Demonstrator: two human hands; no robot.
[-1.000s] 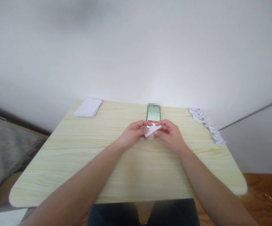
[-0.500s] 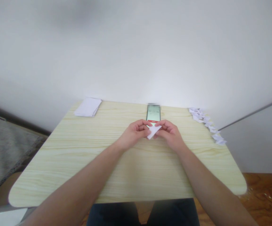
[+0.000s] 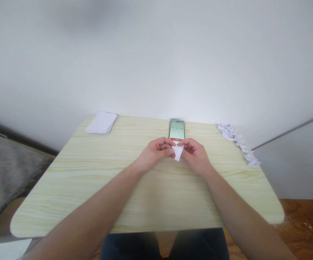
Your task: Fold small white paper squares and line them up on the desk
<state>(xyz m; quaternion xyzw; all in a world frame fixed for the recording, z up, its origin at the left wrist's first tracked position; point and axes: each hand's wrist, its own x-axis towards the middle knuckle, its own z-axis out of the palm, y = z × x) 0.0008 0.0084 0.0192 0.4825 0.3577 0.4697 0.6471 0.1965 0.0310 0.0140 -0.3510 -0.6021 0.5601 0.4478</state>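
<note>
A small piece of folded white paper (image 3: 178,153) is held between my two hands above the middle of the table, with one corner pointing down toward me. My left hand (image 3: 159,150) pinches its left side between thumb and fingers. On the right side, my right hand (image 3: 196,151) grips it in the same way, fingertips near the top edge. Just behind the paper a phone (image 3: 177,131) with a lit green screen lies on the table, its near end partly covered by my fingers and the paper.
A stack of white paper sheets (image 3: 101,122) lies at the table's back left. Several folded white paper pieces (image 3: 236,137) form a row along the right edge. The pale wooden table (image 3: 72,180) meets a white wall (image 3: 156,65) behind.
The folded paper has turned in my fingers: its lower corner pointed down and left before, and now points nearly straight down. Both hands have stayed in about the same place.
</note>
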